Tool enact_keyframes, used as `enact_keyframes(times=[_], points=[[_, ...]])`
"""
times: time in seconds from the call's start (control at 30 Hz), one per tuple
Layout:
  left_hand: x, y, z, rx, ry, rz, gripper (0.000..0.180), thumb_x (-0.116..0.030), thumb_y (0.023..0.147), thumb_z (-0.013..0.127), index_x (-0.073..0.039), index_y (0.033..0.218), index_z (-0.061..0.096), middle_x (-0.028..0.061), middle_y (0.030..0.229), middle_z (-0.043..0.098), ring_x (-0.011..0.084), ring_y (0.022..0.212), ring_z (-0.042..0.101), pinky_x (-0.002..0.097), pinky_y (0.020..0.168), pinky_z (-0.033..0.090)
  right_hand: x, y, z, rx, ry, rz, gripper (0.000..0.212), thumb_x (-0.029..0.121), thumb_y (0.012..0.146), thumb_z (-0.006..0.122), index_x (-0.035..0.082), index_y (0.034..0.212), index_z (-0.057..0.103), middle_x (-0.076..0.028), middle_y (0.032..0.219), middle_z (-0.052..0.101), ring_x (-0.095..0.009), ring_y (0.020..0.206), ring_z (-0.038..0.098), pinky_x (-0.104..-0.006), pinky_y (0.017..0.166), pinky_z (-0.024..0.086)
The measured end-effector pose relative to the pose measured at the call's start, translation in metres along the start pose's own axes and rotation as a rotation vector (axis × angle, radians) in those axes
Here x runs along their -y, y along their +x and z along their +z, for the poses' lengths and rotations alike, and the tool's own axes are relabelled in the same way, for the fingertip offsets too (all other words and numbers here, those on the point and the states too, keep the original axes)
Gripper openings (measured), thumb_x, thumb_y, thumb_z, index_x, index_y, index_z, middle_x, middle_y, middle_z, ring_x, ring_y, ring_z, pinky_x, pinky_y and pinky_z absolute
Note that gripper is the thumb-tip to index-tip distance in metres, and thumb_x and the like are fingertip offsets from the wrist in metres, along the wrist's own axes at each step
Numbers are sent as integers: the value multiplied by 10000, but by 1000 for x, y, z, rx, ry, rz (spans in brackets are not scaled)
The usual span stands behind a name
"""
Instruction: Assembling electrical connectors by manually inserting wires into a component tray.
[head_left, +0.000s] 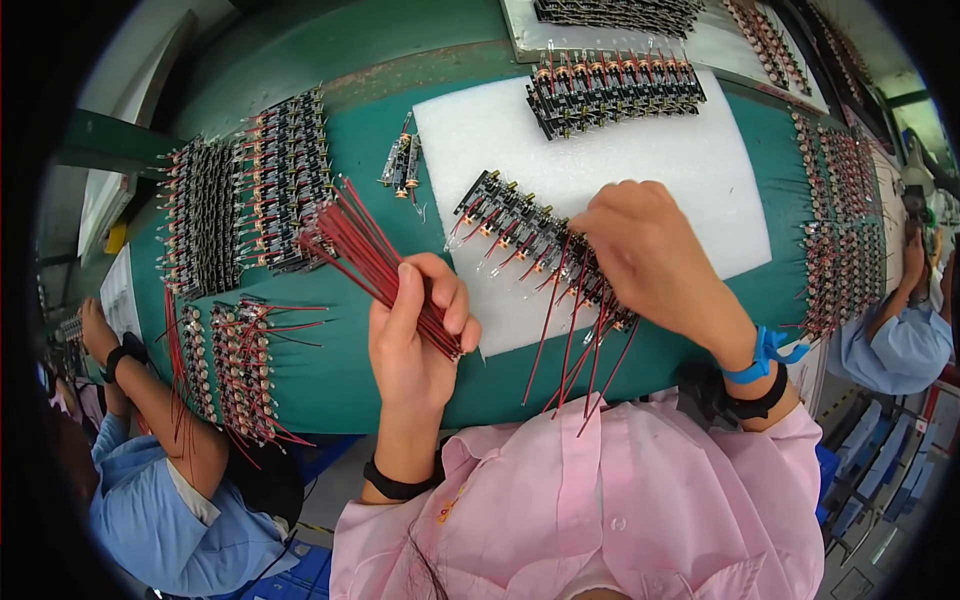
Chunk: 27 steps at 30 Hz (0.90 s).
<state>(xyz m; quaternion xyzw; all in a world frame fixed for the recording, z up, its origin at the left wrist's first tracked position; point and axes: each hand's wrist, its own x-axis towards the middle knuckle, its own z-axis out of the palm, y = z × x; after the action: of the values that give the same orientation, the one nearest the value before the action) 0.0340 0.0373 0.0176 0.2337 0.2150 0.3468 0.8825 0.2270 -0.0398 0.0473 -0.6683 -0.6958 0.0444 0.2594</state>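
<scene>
My left hand grips a bundle of thin red wires that fans up and to the left over the green table. My right hand is bent over a long black strip of small circuit boards lying slantwise on a white foam sheet. Its fingertips pinch at the strip's middle; what they hold is hidden. Several red wires hang from the strip's near end over the table edge.
Another row of boards lies at the foam's far end. Racks of wired boards and more fill the table's left, others the right. A loose piece lies near the foam. Blue-sleeved co-workers sit left and right.
</scene>
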Motion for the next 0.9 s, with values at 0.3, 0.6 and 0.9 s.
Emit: enact_keyframes(times=[0.3,0.6,0.9], points=[[11,8,39,8,102,54,339,-210,872,317,62,1044,424,177,1046,475,245,983,475,353,805,423,43,25,8,171,523,81,86,67,668,546,-4,634,512,-113,528,502,-228,444,482,-304,417,356],[11,7,46,25,176,85,388,-233,864,340,78,1091,391,196,1053,474,226,939,499,314,788,427,39,23,10,128,576,123,105,75,667,537,-8,623,491,-106,498,480,-223,428,464,-296,425,356],[7,7,28,-44,205,145,309,-239,849,388,34,971,467,83,734,516,118,588,485,241,537,417,29,26,1,200,1096,333,72,27,721,511,-8,662,488,-65,554,531,-82,440,471,-206,391,337]])
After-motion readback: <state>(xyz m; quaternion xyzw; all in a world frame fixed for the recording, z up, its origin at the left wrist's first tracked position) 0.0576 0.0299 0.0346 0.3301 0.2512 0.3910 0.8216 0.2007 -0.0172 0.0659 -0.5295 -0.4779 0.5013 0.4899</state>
